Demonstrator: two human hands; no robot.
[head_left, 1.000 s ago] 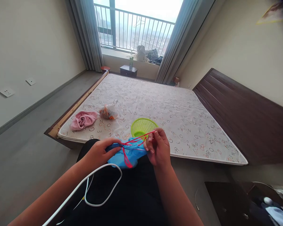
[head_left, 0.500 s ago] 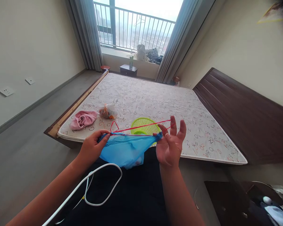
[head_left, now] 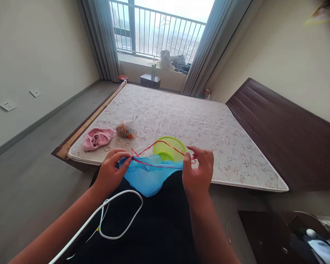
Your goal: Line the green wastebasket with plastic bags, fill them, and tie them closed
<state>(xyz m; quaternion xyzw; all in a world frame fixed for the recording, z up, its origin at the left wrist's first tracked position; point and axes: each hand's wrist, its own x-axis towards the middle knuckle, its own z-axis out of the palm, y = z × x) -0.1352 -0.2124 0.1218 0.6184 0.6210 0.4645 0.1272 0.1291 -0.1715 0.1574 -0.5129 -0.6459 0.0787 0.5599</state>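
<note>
A translucent blue drawstring bag [head_left: 147, 179] stretches between my hands, above dark clothing. My left hand [head_left: 112, 170] pinches the left end of its mouth between thumb and fingers. At the other end, my right hand [head_left: 199, 172] grips the bag's edge; its thumb and index fingertips stand apart, and the exact grip is partly hidden. A red drawstring [head_left: 167, 143] arcs loosely over the mouth from one hand to the other, with a small loop near my left fingers. Just behind the bag is a yellow-green mesh basket [head_left: 176, 144], its lower part covered by the blue plastic.
On the lettered mattress [head_left: 165, 110] lie a pink cloth [head_left: 97, 138] and a tied clear bag [head_left: 128, 129] with orange-brown contents. A white cable [head_left: 82, 223] loops below my hands. The dark headboard [head_left: 286, 110] rises at right; a low dark table [head_left: 253, 234] stands lower right.
My right hand has turned from palm up to thumb and fingers curled inward. The red drawstring, pulled straight before, now hangs slack in an arc. My left hand has shifted slightly right.
</note>
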